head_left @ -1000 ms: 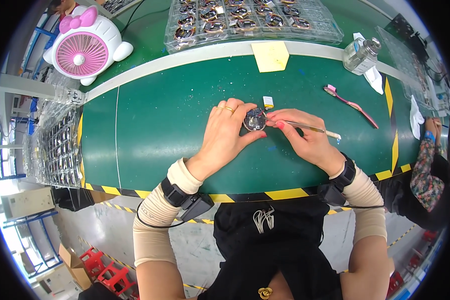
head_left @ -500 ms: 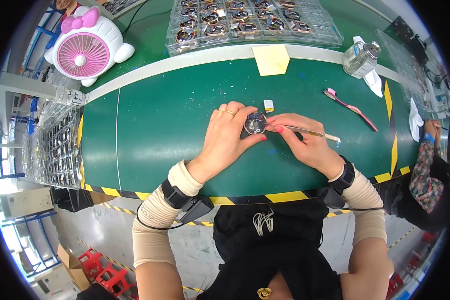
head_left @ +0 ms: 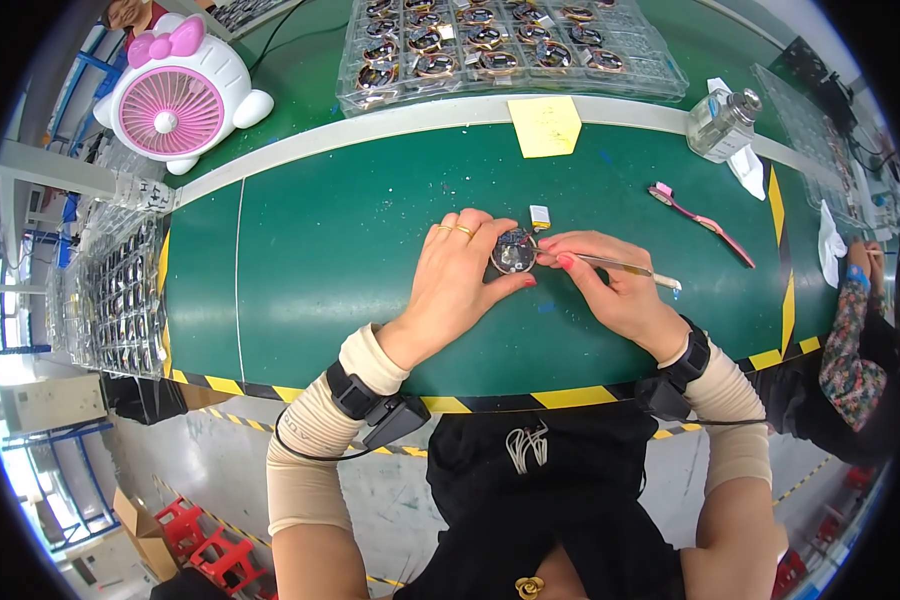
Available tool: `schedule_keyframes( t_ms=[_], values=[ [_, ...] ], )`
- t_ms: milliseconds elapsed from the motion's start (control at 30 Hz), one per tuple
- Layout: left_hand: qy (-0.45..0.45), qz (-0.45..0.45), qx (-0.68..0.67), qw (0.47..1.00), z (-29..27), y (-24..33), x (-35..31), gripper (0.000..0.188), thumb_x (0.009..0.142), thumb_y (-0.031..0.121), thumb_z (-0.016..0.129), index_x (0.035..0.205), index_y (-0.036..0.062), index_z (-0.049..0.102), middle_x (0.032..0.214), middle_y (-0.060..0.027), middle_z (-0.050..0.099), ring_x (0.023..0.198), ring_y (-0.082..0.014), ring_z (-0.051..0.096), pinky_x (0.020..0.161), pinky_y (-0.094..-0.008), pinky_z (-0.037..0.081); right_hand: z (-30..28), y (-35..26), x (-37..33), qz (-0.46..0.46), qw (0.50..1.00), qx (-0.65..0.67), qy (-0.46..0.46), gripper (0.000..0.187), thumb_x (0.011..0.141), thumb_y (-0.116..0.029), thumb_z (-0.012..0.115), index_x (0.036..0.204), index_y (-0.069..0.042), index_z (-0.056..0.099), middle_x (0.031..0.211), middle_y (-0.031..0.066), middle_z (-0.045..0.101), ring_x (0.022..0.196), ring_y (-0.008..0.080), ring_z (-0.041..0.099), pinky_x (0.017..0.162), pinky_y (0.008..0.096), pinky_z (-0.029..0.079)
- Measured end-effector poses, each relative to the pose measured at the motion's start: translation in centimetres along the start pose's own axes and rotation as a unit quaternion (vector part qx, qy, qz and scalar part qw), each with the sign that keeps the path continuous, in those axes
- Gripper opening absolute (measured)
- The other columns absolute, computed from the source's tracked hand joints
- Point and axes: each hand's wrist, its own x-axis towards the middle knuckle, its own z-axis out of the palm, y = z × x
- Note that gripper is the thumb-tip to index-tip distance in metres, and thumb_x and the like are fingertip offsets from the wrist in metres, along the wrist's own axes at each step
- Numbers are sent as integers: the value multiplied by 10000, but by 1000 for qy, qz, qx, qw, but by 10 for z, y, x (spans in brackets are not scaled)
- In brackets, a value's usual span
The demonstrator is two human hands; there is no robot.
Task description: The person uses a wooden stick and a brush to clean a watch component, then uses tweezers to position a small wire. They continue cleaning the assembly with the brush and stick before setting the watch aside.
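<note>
A small round circuit board point(head_left: 513, 251) with a copper-coloured rim lies on the green mat between my hands. My left hand point(head_left: 458, 268) grips its left side, thumb below and fingers above. In my right hand point(head_left: 610, 285), pinched between thumb and fingers, are slim metal tweezers point(head_left: 625, 266) with a pale back end. Their tip reaches the board's right edge, where my fingertips partly hide it. Just above the board sits a small silver pouch battery point(head_left: 540, 216), seemingly wired to it.
Clear trays of similar round boards point(head_left: 510, 62) stand beyond a pale rail point(head_left: 370, 134) bearing a yellow note point(head_left: 545, 127). A pink toothbrush point(head_left: 705, 222) and a glass bottle point(head_left: 720, 125) are at right. A pink-and-white fan point(head_left: 175, 110) stands far left; another person's arm point(head_left: 854, 320) shows right.
The board has tilted or turned slightly in my left hand, and the battery above it has shifted a little. Both hands keep their grips; the whole view has moved slightly.
</note>
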Motion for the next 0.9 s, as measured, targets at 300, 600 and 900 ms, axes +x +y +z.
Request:
schedule_keyframes(
  t_ms=[300, 600, 900],
  values=[
    [-7, -7, -4, 1000, 0, 0, 0, 548, 693, 240, 856, 1160, 61, 632, 1062, -93, 570, 973, -292, 539, 855, -386, 434, 1, 1, -1, 13, 1000, 16, 2, 136, 948, 19, 568, 1042, 42, 664, 1082, 154, 694, 917, 227, 709, 814, 309, 567],
    [7, 11, 8, 1000, 1, -1, -2, 563, 674, 246, 862, 1148, 61, 621, 1040, -77, 557, 933, -282, 536, 815, -386, 419, 3, 2, -1, 9, 1000, 3, -7, 137, 954, 13, 559, 1038, 49, 661, 1072, 153, 694, 917, 218, 704, 811, 306, 567],
    [7, 18, 2, 1000, 6, -2, -1, 557, 689, 265, 853, 1150, 56, 621, 1045, -82, 559, 941, -288, 537, 826, -386, 421, 1, 0, -6, 83, 993, 84, 4, 137, 960, 20, 545, 1021, 51, 664, 1085, 144, 689, 922, 205, 700, 815, 310, 565]
  ],
)
